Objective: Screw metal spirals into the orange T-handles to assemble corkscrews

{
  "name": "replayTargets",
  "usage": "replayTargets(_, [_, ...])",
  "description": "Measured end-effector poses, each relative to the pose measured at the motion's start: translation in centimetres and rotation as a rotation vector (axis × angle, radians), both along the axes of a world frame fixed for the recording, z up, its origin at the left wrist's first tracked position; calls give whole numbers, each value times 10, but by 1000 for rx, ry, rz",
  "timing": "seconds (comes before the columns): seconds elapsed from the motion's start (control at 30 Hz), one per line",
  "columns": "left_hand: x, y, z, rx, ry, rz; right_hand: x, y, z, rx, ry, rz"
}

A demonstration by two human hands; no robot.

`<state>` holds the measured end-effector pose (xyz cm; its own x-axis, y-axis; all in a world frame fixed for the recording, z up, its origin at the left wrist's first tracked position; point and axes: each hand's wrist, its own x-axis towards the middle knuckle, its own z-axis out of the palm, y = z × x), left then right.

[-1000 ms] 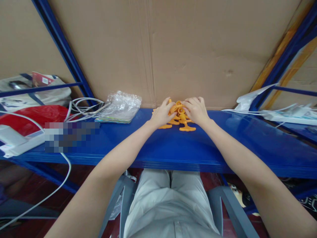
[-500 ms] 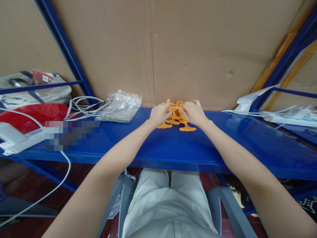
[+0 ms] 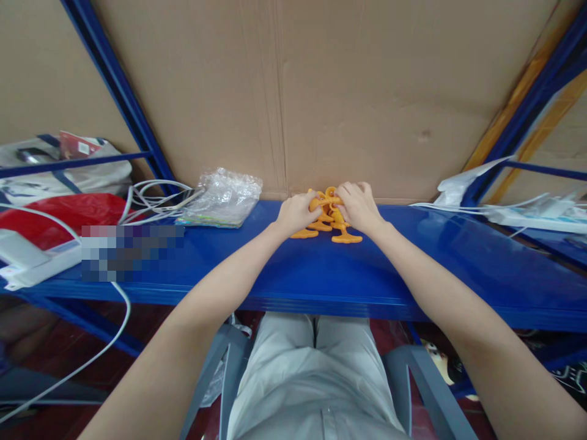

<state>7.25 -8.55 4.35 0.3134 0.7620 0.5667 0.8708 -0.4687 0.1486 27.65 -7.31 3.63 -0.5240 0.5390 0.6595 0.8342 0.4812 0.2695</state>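
Several orange plastic pieces (image 3: 346, 237) with curved, anchor-like ends lie in a cluster on the blue table (image 3: 321, 275), near the cardboard at its back. Over the cluster, my left hand (image 3: 297, 214) has its fingers closed on the left end of an orange piece (image 3: 328, 201). My right hand (image 3: 360, 206) grips the right end of the same piece. The hands are a short gap apart, with the piece spanning between them. Its ends are hidden by my fingers.
Left of the hands lies a clear plastic packet (image 3: 222, 198). White cables (image 3: 158, 189), a red bag (image 3: 68, 214) and a white power strip (image 3: 41, 263) are at the far left. White plastic (image 3: 463, 183) and another strip (image 3: 532, 217) sit at the right.
The fingers of both hands have shifted slightly around the orange piece. The other orange pieces look much the same.
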Motion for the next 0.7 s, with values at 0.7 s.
replayTargets(0.7, [-5, 4, 0, 5, 9, 23, 0, -1, 1, -5, -15, 13])
